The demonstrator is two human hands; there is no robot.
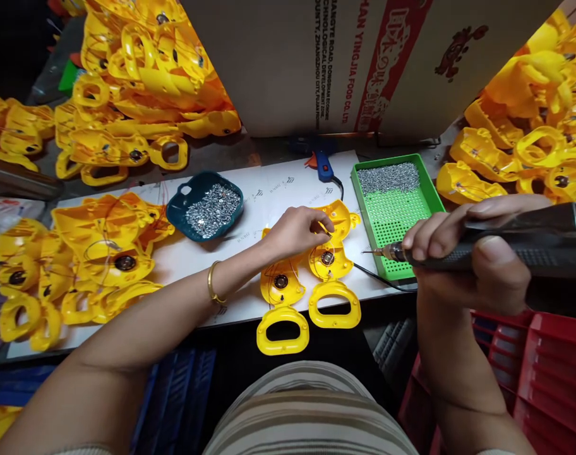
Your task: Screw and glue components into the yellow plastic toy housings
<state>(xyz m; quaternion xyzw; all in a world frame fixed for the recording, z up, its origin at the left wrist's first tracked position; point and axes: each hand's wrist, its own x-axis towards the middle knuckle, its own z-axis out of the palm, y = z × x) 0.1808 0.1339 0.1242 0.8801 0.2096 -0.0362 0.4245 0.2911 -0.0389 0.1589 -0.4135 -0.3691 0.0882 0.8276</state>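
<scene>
My left hand (pixel 301 230) is over two yellow plastic duck-shaped shell halves, its thumb and fingertips closed together. What the fingertips hold, if anything, is too small to make out. The nearer shell half (pixel 333 262) lies open side up, with a round black part, thin wires and a ring handle (pixel 335 305) at its lower end. Beside it on the left is another shell half (pixel 282 278) with a similar handle. My right hand (pixel 472 253) is wrapped around a dark power screwdriver (pixel 510 243), whose thin bit points left, raised over the green tray's near side.
A green perforated tray (pixel 393 215) holds small silver screws at its far end. A dark teal bowl (pixel 174 212) contains shiny metal pieces. Behind them lies a blue corded tool (pixel 324 167). A large carton (pixel 288 76) stands at the back, with yellow shell piles (pixel 146 82) on both sides.
</scene>
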